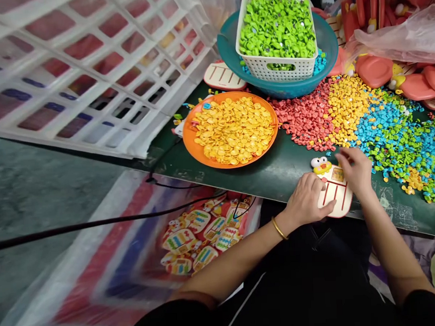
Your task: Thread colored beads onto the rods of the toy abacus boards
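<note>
A cream duck-shaped toy board (335, 190) with red slots and a yellow duck head lies at the near edge of the dark green table (275, 173). My left hand (307, 198) is closed on the board's left side, thumb under its lower edge. My right hand (356, 170) rests on the board's upper right corner, fingers curled together in a pinch; what they hold is hidden. Just beyond the right hand lie piles of small beads: red (305, 119), yellow (346, 106), and mixed blue and green (405, 142).
An orange plate (191, 135) of yellow pieces sits left of the board. Behind it a teal bowl (231, 51) carries a white basket (281, 68) of green pieces. Red boards (374, 69) pile at back right. A white crate (75, 68) stands left. A sack (202, 237) of finished boards lies below.
</note>
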`<move>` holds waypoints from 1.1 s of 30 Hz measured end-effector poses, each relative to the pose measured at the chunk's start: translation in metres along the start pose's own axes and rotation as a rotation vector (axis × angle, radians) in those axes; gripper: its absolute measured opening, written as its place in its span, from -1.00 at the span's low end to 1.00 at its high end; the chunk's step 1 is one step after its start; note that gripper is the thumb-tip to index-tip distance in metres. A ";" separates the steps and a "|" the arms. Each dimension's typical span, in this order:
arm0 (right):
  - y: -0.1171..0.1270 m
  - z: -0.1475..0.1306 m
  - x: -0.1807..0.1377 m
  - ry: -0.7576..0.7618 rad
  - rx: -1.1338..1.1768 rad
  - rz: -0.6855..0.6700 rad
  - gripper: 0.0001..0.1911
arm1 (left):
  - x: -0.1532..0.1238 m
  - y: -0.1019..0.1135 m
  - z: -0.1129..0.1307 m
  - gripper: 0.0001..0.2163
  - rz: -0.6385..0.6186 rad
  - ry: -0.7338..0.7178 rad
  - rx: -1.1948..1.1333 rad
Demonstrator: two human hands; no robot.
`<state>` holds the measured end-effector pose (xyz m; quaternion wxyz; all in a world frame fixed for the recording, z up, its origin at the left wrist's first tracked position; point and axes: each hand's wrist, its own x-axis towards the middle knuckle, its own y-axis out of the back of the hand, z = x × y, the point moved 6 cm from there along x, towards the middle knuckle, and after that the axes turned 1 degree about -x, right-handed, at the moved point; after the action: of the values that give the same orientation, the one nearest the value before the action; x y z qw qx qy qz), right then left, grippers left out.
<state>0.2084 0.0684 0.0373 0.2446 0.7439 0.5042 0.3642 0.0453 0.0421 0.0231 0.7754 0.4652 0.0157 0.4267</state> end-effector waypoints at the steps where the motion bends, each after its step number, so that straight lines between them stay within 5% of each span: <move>1: -0.004 0.004 0.016 -0.047 -0.038 0.002 -0.77 | 0.000 0.001 0.000 -0.65 -0.003 0.001 0.000; 5: 0.002 0.011 0.033 -0.094 -0.027 -0.062 -0.78 | 0.001 0.002 0.005 -0.55 -0.047 -0.045 0.023; 11: 0.037 0.021 -0.038 -0.258 0.137 -0.020 -0.77 | 0.003 0.005 0.004 -0.59 -0.016 -0.057 -0.102; 14: 0.037 0.017 -0.056 -0.191 0.026 0.054 -0.74 | 0.002 0.006 0.001 -0.65 0.069 -0.030 -0.103; 21: 0.024 -0.008 -0.082 0.071 -0.018 -0.122 -0.68 | 0.002 0.004 -0.004 -0.77 0.126 0.055 -0.052; 24: 0.017 -0.020 -0.062 0.135 0.092 -0.125 -0.68 | 0.003 0.004 -0.003 -0.82 0.118 0.050 -0.067; 28: -0.003 -0.009 0.012 -0.073 -0.006 -0.004 -0.77 | 0.004 0.004 -0.001 -0.80 0.073 0.044 -0.027; 30: -0.017 -0.004 0.043 -0.122 -0.075 -0.051 -0.81 | 0.005 0.005 0.001 -0.81 0.055 0.020 -0.004; 33: -0.018 0.003 0.056 -0.141 -0.042 -0.090 -0.83 | 0.006 0.004 0.006 -0.75 0.002 -0.054 -0.021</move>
<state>0.2132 0.1268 0.0389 0.3114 0.7390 0.5108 0.3100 0.0483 0.0429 0.0317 0.7801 0.4682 -0.0100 0.4148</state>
